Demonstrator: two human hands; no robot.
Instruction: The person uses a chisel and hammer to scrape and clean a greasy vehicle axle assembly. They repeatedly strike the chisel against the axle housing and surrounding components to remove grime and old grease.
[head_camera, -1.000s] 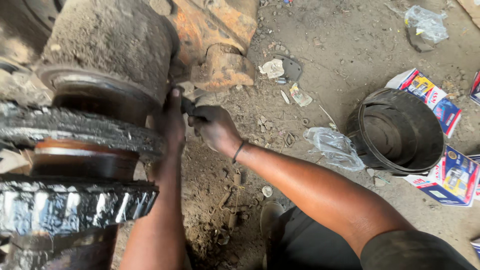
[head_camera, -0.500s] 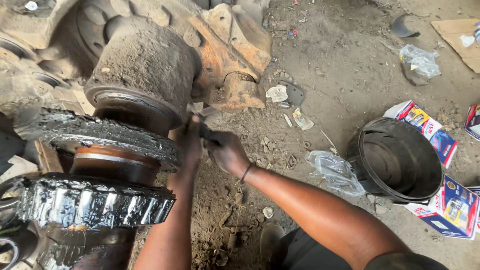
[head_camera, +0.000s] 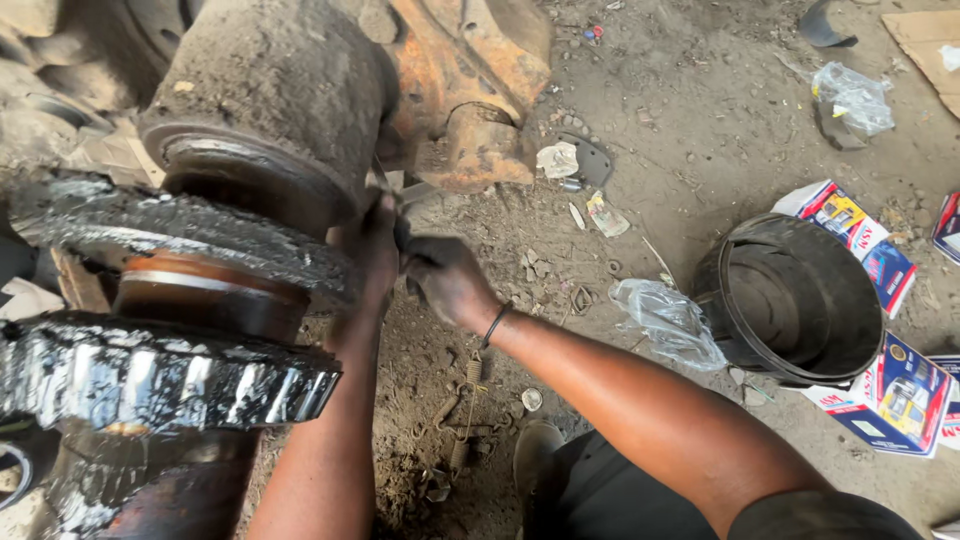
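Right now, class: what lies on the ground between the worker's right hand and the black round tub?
In the head view, a crumpled clear plastic bag lies on the dirt between the right hand and the black tub.

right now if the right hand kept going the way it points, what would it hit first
The right hand points left toward the left hand, which it seems to touch already; behind that sits the greasy gear assembly, though depth is unclear.

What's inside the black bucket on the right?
The black bucket lies tilted on the dirt, mouth toward the camera. Only its dark inner wall and bottom show, with nothing visibly inside. Its near rim hides the lowest part of the interior.
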